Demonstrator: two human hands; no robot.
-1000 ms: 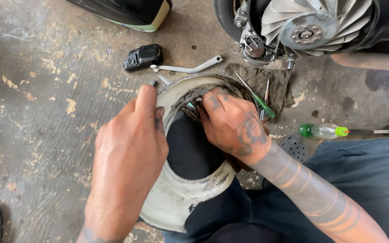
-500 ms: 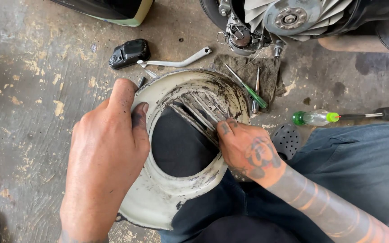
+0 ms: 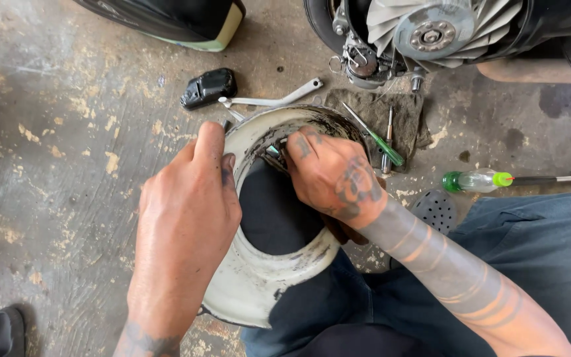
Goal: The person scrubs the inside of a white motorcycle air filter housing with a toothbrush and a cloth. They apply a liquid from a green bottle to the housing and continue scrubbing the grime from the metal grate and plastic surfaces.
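Observation:
A dirty white round metal fan cover (image 3: 252, 284) with a big central hole rests on my knee. My left hand (image 3: 186, 205) grips its left rim, thumb on the edge. Inside the cover's upper part, my right hand (image 3: 332, 172) is curled around a small grey tool (image 3: 273, 151) pressed against the greasy inner wall. Only the tool's tip shows; the fingers hide the rest.
A grimy rag (image 3: 375, 116) holds a green-handled screwdriver (image 3: 375, 135) and a slim metal tool (image 3: 387, 140). A wrench (image 3: 269, 100) and a black plastic part (image 3: 207, 87) lie on the concrete floor. An engine with a finned fan (image 3: 431, 30) stands behind. A clear-handled screwdriver (image 3: 490, 180) lies at right.
My right hand has moved from the cover's lower right rim back up into its upper inside. The left hand keeps its hold on the rim.

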